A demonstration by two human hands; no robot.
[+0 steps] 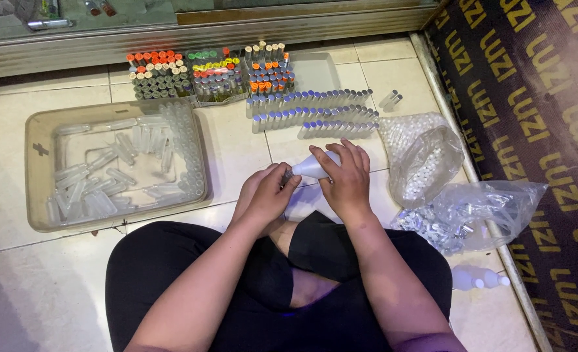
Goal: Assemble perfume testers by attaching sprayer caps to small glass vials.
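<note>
I sit cross-legged on a tiled floor. My right hand (346, 177) grips a white plastic squeeze bottle (313, 167), its nozzle pointing left. My left hand (266, 193) pinches a small vial (287, 176) at the bottle's tip. In front of my hands lie rows of small vials with blue caps (315, 112) on the tiles.
A clear plastic tub (40, 171) of empty clear vials sits at left. Trays of vials with coloured caps (210, 73) stand at the back. Two clear bags, one of white parts (426, 163) and one of silver parts (465, 215), lie at right. Another white bottle (474, 279) lies by a dark patterned mat (536, 130).
</note>
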